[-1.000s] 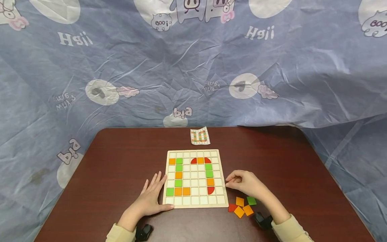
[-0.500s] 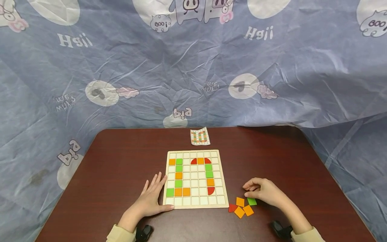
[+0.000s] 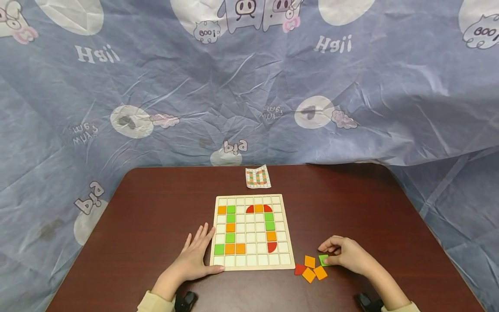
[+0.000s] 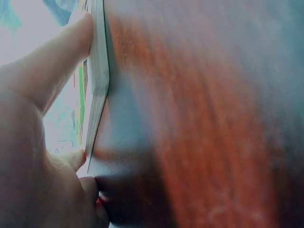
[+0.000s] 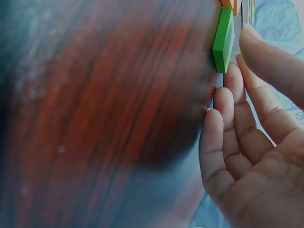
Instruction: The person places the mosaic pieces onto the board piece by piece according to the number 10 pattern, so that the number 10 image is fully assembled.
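Observation:
A pale grid board [image 3: 253, 267] lies on the table, with green and orange square tiles and red quarter-round tiles in some cells. My left hand [image 3: 191, 261] rests at its front left corner, fingers spread along the left edge and thumb on the front edge. In the left wrist view the thumb [image 4: 57, 59] lies against the board's rim [image 4: 99, 61]. To the right of the board, my right hand [image 3: 347, 256] is over a loose green square tile [image 3: 323, 259], with the thumb at it. In the right wrist view the green tile [image 5: 224, 42] lies flat beside the thumb and fingertips, not visibly gripped.
Beside the green tile lie several loose pieces: orange squares [image 3: 309, 261] and a red piece [image 3: 299, 269]. A small printed pattern card [image 3: 257, 177] lies behind the board. The dark wooden table [image 3: 171, 195] ends at a patterned blue-grey cloth [image 3: 249, 86].
My right hand has moved right and toward me, from the board's right edge to the loose green tile. The left hand has stayed on the board's corner.

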`<state>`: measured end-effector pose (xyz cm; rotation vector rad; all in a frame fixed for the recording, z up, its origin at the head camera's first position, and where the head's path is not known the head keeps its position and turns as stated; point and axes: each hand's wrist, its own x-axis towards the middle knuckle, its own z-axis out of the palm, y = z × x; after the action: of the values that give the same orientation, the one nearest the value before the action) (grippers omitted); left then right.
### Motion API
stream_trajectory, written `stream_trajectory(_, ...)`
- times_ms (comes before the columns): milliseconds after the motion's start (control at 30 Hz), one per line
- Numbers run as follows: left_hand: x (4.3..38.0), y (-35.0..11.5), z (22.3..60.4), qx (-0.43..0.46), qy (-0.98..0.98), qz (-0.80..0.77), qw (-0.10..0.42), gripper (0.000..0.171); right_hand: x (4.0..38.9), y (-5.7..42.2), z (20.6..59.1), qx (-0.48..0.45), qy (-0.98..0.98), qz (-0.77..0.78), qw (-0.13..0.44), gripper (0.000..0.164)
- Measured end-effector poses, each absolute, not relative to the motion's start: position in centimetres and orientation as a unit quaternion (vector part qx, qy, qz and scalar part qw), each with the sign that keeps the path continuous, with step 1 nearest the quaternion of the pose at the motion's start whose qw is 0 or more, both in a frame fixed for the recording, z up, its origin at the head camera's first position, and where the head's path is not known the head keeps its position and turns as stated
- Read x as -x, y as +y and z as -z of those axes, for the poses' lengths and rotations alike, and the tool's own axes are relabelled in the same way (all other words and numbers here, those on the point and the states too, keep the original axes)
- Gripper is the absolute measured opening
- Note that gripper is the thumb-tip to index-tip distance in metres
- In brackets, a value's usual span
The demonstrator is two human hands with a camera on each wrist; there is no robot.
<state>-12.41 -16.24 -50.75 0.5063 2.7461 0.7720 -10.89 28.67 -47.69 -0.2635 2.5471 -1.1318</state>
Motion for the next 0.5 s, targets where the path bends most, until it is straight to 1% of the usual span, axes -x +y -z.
stream_trajectory(300, 12.55, -16.19, 50.88, -0.172, 0.942, -0.259, 0.125, 0.114, 10.60, 28.65, 48.05, 0.111, 0.904, 0.382, 0.155, 0.022)
stream_trajectory(500, 12.52, -16.20, 50.77, -0.172, 0.942, -0.260, 0.127, 0.113, 10.39, 28.72, 47.97, 0.123, 0.909, 0.370, 0.147, 0.024)
